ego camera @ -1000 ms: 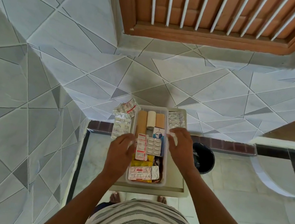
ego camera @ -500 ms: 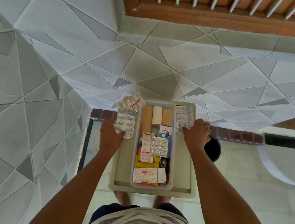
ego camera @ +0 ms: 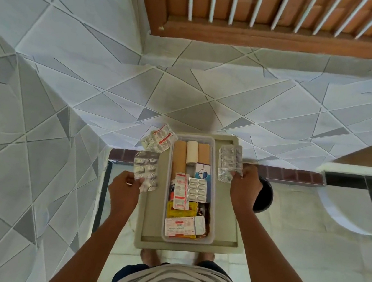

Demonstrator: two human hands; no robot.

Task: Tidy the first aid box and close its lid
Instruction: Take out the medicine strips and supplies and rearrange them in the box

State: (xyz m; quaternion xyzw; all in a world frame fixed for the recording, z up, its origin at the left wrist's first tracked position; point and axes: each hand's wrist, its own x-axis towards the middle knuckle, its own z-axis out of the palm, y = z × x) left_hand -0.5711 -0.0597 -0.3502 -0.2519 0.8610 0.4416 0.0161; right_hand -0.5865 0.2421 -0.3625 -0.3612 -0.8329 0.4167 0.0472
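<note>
The lidless first aid box holds bandage rolls and pill strips (packed tight), while the left hand and right hand each pinch outside foil strips.

Counted: one clear box on one tray, three bandage rolls at its far end, three blister-strip stacks outside the box, two hands; strips inside overlap, no exact count possible.
</note>
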